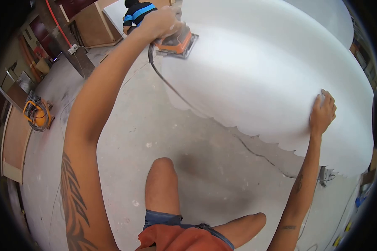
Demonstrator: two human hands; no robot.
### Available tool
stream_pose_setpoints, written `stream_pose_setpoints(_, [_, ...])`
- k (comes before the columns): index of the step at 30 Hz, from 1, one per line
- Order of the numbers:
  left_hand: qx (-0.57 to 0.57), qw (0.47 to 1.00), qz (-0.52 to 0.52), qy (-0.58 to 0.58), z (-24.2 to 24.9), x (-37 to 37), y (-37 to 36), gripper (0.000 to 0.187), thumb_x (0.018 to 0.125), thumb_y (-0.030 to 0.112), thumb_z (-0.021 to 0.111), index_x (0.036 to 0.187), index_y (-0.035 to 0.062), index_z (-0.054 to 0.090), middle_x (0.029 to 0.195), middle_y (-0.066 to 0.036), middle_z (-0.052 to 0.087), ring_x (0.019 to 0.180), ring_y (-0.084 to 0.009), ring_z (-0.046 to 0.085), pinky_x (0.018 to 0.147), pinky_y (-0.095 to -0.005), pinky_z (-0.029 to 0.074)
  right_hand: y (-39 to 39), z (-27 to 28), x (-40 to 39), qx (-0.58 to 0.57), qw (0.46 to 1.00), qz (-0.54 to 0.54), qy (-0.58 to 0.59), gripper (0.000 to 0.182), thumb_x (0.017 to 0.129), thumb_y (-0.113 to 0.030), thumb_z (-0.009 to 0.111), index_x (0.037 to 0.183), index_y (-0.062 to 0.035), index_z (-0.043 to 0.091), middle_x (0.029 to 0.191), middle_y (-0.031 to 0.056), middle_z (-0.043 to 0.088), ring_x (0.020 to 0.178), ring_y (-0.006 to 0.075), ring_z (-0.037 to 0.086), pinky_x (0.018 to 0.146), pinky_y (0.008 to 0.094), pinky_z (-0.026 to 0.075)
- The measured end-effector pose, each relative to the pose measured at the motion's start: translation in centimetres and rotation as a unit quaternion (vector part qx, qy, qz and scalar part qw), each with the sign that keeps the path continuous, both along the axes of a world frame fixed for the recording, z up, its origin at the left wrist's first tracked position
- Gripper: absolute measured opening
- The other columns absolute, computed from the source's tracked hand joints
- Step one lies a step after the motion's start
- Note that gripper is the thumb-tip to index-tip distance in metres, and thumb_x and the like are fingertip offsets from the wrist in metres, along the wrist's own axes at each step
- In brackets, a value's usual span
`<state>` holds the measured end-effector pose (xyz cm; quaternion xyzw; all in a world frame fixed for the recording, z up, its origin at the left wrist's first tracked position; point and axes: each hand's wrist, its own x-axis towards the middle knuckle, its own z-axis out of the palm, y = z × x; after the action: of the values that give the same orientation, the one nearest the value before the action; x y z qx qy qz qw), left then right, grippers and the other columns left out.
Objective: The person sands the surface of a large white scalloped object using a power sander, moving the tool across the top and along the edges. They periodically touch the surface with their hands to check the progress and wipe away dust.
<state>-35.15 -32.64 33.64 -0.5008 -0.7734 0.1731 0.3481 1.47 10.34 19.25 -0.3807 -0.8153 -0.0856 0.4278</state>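
Note:
My left hand is wrapped round the top of an orange and dark electric sander at the upper middle. The sander's flat square pad lies at the left edge of a large, curved white panel with a scalloped lower rim. A dark power cord hangs from the sander and droops across the panel's edge. On the right, my right hand rests on the white surface, fingers extended and a little apart. Its palm side is hidden against the panel.
At the left stands a yellow-orange machine beside a wooden panel. A dark post carries a red cable. A person in a striped shirt is at the back. A plug connection lies below the panel on the concrete floor.

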Motion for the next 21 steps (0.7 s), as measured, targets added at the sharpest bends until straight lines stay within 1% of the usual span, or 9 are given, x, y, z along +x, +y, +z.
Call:
stream_pose_setpoints(1, [0.182,0.963,0.099,-0.169,-1.0,-0.3,0.9,0.015,0.088,0.021,0.063,0.086,0.0121,0.075,0.115,-0.013,0.067,0.094,-0.0356,0.069,0.081,-0.044,0.057,-0.1,-0.2,-0.1,-0.004,1.0,0.004,0.002,0.037,0.106,-0.032,0.049,0.137,-0.018,0.063,0.145,0.0032,0.058,0.138,0.0282,0.049,0.117,0.0465,0.034])
stream_pose_setpoints(2, [0.18,0.964,0.102,-0.165,-1.2,-1.0,0.8,0.015,0.088,0.021,0.063,0.086,0.0121,0.075,0.115,-0.013,0.067,0.094,-0.0356,0.069,0.081,-0.044,0.057,0.0,-0.1,-0.1,-0.003,1.0,-0.002,0.005,0.037,0.105,-0.032,0.05,0.137,-0.0182,0.063,0.145,0.0032,0.058,0.137,0.0282,0.049,0.117,0.0464,0.034])
stream_pose_setpoints(3, [0.154,0.983,0.031,-0.096,-1.2,-0.9,0.4,0.013,0.088,0.02,0.064,0.086,0.0128,0.075,0.116,-0.012,0.066,0.096,-0.0353,0.069,0.081,-0.0446,0.057,0.0,0.1,-0.3,-0.001,1.0,-0.009,0.005,0.036,0.105,-0.032,0.05,0.136,-0.0184,0.063,0.145,0.0032,0.058,0.137,0.0282,0.049,0.117,0.0463,0.034])
stream_pose_setpoints(6, [0.084,0.993,0.047,-0.065,-0.3,-1.5,2.4,0.01,0.087,0.018,0.065,0.088,0.0158,0.075,0.121,-0.009,0.065,0.102,-0.0332,0.068,0.082,-0.0448,0.057,-0.1,0.0,-0.2,-0.003,1.0,-0.008,0.007,0.036,0.105,-0.031,0.05,0.136,-0.0182,0.063,0.144,0.0032,0.059,0.137,0.0281,0.05,0.117,0.0463,0.034])
stream_pose_setpoints(8, [-0.005,0.999,0.02,0.034,1.1,-4.4,4.3,0.012,0.085,0.019,0.067,0.094,0.0154,0.074,0.117,-0.01,0.066,0.103,-0.0327,0.068,0.084,-0.0446,0.057,0.2,-0.3,0.0,-0.001,1.0,-0.003,0.008,0.036,0.105,-0.031,0.051,0.136,-0.0183,0.063,0.144,0.0031,0.059,0.137,0.0279,0.05,0.117,0.0462,0.034])
stream_pose_setpoints(10, [-0.002,1.0,0.014,0.025,1.8,-4.9,5.2,0.017,0.086,0.023,0.066,0.097,0.0119,0.073,0.114,-0.013,0.067,0.103,-0.0342,0.068,0.086,-0.0455,0.055,0.6,-0.4,0.3,0.003,1.0,0.0,0.008,0.036,0.105,-0.031,0.051,0.137,-0.0185,0.063,0.144,0.003,0.059,0.136,0.0278,0.05,0.117,0.0461,0.034])
stream_pose_setpoints(12, [0.118,0.981,0.076,-0.132,2.0,-5.3,5.0,0.025,0.09,0.029,0.063,0.1,0.0084,0.072,0.113,-0.016,0.067,0.104,-0.0356,0.067,0.087,-0.0469,0.054,0.6,-0.5,0.3,0.001,1.0,0.02,0.011,0.036,0.105,-0.032,0.051,0.136,-0.0187,0.063,0.144,0.0026,0.059,0.136,0.0276,0.05,0.117,0.046,0.034])
stream_pose_setpoints(18, [0.152,0.966,0.115,-0.177,-0.2,-3.5,0.4,0.034,0.091,0.033,0.06,0.101,0.0031,0.071,0.115,-0.02,0.066,0.1,-0.04,0.067,0.086,-0.0479,0.053,0.6,-0.4,-0.2,0.006,1.0,0.0,0.014,0.035,0.105,-0.032,0.051,0.136,-0.019,0.064,0.144,0.002,0.059,0.136,0.0274,0.05,0.117,0.046,0.034])
stream_pose_setpoints(21, [0.1,0.987,0.072,-0.106,0.5,-1.6,0.9,0.022,0.092,0.024,0.061,0.103,0.0103,0.073,0.113,-0.015,0.066,0.101,-0.0354,0.069,0.084,-0.0447,0.056,-0.2,0.0,-0.3,-0.001,1.0,-0.011,0.015,0.036,0.105,-0.033,0.051,0.136,-0.0185,0.064,0.144,0.0024,0.059,0.136,0.0275,0.05,0.117,0.0457,0.034])
